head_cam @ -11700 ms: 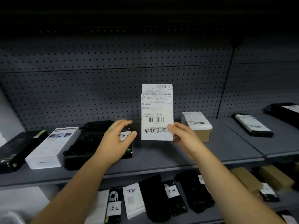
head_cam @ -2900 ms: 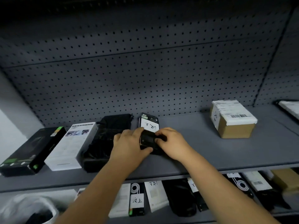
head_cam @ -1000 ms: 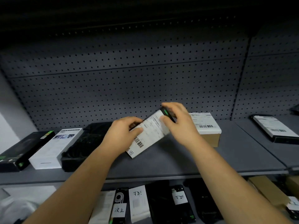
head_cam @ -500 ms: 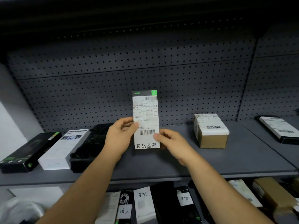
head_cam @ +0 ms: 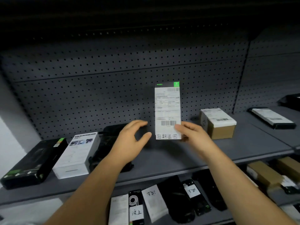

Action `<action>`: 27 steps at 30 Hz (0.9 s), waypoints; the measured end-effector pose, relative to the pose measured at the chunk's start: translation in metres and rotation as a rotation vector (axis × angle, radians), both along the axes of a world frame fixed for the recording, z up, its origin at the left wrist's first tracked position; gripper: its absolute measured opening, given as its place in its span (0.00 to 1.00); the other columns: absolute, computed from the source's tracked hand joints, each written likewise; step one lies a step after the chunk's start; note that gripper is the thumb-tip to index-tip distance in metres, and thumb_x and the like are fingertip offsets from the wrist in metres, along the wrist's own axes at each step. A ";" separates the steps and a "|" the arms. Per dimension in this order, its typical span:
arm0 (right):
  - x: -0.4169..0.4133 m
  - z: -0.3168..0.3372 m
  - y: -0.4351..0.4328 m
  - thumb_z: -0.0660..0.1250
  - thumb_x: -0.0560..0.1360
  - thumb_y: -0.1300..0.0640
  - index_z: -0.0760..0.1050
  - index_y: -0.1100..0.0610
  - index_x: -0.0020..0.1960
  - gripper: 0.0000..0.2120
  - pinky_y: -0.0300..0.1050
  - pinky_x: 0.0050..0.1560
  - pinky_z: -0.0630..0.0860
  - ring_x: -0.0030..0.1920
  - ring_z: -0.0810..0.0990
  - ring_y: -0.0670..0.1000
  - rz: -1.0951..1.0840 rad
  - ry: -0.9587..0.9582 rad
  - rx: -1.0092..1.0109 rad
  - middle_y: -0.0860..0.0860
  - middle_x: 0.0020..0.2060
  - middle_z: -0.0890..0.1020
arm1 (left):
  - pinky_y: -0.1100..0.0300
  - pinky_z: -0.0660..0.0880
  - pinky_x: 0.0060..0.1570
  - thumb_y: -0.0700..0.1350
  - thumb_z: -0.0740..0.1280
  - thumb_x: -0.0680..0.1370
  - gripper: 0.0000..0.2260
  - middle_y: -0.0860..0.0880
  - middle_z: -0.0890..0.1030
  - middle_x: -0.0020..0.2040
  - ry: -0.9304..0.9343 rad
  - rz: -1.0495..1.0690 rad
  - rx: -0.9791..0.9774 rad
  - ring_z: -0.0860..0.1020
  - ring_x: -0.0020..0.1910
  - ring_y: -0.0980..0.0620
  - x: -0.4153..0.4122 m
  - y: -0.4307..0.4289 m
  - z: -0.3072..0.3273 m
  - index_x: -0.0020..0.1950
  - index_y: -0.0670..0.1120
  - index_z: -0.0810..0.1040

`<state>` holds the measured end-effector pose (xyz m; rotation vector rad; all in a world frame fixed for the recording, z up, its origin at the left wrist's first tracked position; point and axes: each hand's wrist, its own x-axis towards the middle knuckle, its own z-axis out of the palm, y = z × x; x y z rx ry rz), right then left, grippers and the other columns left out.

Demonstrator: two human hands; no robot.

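The slim labelled box (head_cam: 167, 109) is held upright above the grey shelf (head_cam: 167, 159), in front of the pegboard back panel (head_cam: 97, 95), with its white shipping label facing the camera and a handwritten strip at its lower end. The right hand (head_cam: 193, 135) grips the box at its lower right corner: the thumb (head_cam: 178, 127) presses on the front face beside the barcode, and the other fingers are hidden behind the box, presumably curled against its back. The left hand (head_cam: 131, 140) hovers just beside the box's lower left edge, apart from it, with thumb and fingers spread and loosely curved around nothing. The box appears light, since a one-corner pinch carries it without visible tilt. Its walls look stiff and flat, so it should not flex under finger pressure. The label paper is smooth and may slip under a light pinch; a firmer hold is obtained by taking the two long edges near the lower end, thumb in front and fingers behind. Both narrow sides are free for the left hand. On the shelf, a brown cardboard box (head_cam: 217, 124) sits to the right, and a black pouch (head_cam: 103, 143), a white carton (head_cam: 76, 156) and a black carton (head_cam: 32, 163) lie to the left.
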<state>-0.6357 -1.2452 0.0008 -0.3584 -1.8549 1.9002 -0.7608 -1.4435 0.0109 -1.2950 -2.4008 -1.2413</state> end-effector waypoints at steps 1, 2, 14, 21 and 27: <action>0.004 0.000 -0.006 0.66 0.79 0.59 0.82 0.59 0.53 0.08 0.38 0.44 0.78 0.48 0.84 0.50 -0.038 0.005 0.001 0.53 0.48 0.87 | 0.66 0.63 0.67 0.52 0.68 0.77 0.17 0.61 0.72 0.63 0.003 -0.031 -0.007 0.68 0.65 0.62 -0.002 -0.003 0.000 0.66 0.53 0.75; 0.008 -0.002 -0.010 0.66 0.79 0.59 0.82 0.60 0.53 0.08 0.40 0.46 0.78 0.49 0.84 0.52 -0.078 0.009 -0.006 0.54 0.48 0.87 | 0.65 0.63 0.68 0.52 0.68 0.78 0.18 0.61 0.72 0.64 0.006 -0.065 -0.009 0.68 0.66 0.62 -0.003 -0.005 0.000 0.67 0.53 0.75; 0.208 0.001 -0.036 0.64 0.79 0.63 0.81 0.61 0.51 0.07 0.42 0.42 0.81 0.41 0.85 0.51 -0.824 0.053 -0.063 0.54 0.42 0.87 | 0.64 0.65 0.66 0.52 0.68 0.77 0.17 0.59 0.72 0.63 -0.013 -0.742 0.058 0.70 0.65 0.58 0.112 0.091 -0.013 0.65 0.49 0.76; 0.391 0.006 -0.041 0.65 0.79 0.64 0.81 0.57 0.48 0.07 0.39 0.42 0.80 0.42 0.84 0.49 -1.246 0.071 -0.041 0.50 0.41 0.87 | 0.78 0.61 0.59 0.47 0.70 0.77 0.16 0.56 0.74 0.63 0.030 -1.149 0.060 0.70 0.62 0.61 0.290 0.184 -0.001 0.64 0.48 0.77; 0.523 -0.014 -0.011 0.66 0.79 0.60 0.83 0.56 0.50 0.07 0.56 0.58 0.79 0.49 0.84 0.55 -1.450 0.032 -0.030 0.54 0.48 0.87 | 0.76 0.62 0.61 0.46 0.69 0.77 0.16 0.58 0.73 0.61 0.046 -1.337 0.102 0.69 0.60 0.65 0.428 0.259 -0.005 0.64 0.48 0.76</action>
